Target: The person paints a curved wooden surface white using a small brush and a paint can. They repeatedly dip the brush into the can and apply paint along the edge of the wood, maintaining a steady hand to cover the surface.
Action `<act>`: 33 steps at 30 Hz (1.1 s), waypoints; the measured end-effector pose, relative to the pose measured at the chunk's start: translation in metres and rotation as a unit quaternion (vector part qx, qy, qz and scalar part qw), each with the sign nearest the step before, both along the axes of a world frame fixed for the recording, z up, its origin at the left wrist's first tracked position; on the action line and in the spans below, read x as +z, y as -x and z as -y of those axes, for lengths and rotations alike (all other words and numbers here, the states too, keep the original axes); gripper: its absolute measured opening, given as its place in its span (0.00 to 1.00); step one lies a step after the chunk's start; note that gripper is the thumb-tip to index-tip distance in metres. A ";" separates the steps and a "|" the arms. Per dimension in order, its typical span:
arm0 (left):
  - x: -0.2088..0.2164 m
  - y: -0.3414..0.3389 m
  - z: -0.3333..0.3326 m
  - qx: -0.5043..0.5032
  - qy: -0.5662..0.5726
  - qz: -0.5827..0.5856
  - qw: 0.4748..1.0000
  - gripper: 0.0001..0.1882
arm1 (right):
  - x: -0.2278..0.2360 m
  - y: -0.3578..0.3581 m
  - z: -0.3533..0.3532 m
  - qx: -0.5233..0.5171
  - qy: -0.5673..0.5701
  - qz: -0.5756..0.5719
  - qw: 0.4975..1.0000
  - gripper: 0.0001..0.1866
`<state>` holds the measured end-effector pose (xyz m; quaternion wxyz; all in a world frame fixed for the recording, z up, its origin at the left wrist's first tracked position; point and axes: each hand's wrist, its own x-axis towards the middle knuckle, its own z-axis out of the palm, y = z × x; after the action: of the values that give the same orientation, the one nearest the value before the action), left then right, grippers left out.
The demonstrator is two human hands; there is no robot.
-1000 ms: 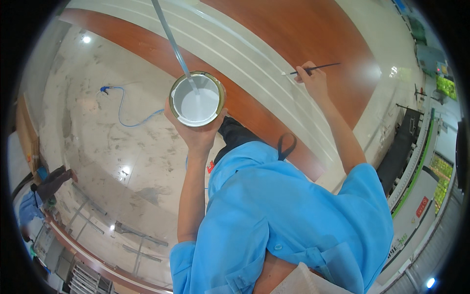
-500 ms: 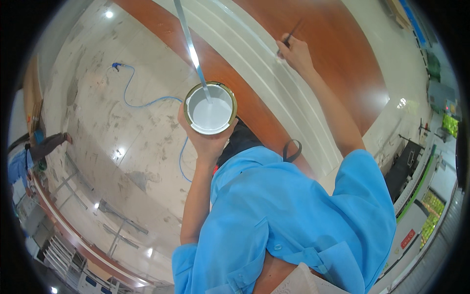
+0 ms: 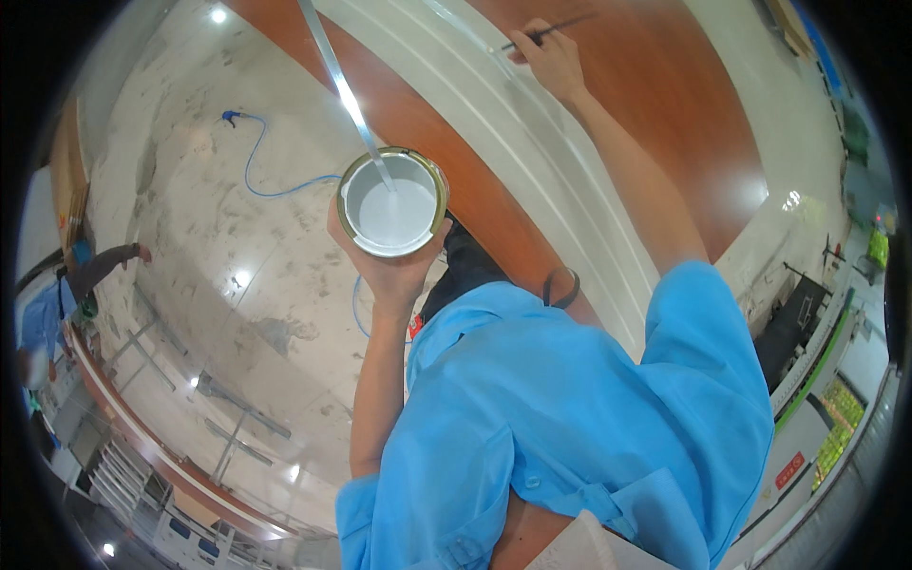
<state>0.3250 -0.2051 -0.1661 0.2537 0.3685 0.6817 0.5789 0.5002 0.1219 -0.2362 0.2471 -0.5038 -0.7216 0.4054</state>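
My left hand (image 3: 389, 278) is wrapped round an open paint can (image 3: 439, 180) with a pale grey-white paint (image 3: 391, 220) inside. A long flat metal strip (image 3: 332, 71) stands in the can and leans out past its far rim. My right hand (image 3: 553, 62) is closed on a thin paintbrush (image 3: 532, 40), whose tip meets or hovers just over the white moulded band of a large panel (image 3: 475, 119); which of the two I cannot tell. Reddish-brown wood-look surfaces (image 3: 655, 114) flank that white band on both sides.
A blue hose (image 3: 252, 161) with a blue nozzle (image 3: 229, 116) lies on the stained floor (image 3: 199, 218) to the left. Metal frames (image 3: 233, 427) stand at lower left. Another person (image 3: 57, 304) is at the far left. A black strap loop (image 3: 562, 288) sits by my waist.
My right hand has moved left and a little farther away along the white band with the brush. The can in my left hand has shifted slightly left and tilted.
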 end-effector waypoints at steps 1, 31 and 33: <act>0.000 0.003 0.000 -0.009 0.009 -0.013 1.000 0.64 | 0.005 -0.017 0.015 -0.001 0.005 0.013 1.000 0.16; -0.004 -0.051 -0.025 -0.101 -0.071 -0.049 0.991 0.57 | 0.201 -0.064 0.184 0.231 0.047 -0.044 0.971 0.06; -0.001 -0.053 -0.024 -0.102 -0.062 -0.064 0.991 0.57 | 0.201 -0.068 0.186 0.229 0.055 -0.037 0.971 0.06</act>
<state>0.3782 -0.1808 -0.1676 0.2439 0.4875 0.6179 0.5666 0.5683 -0.0641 -0.0351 0.1461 -0.3228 -0.7847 0.5087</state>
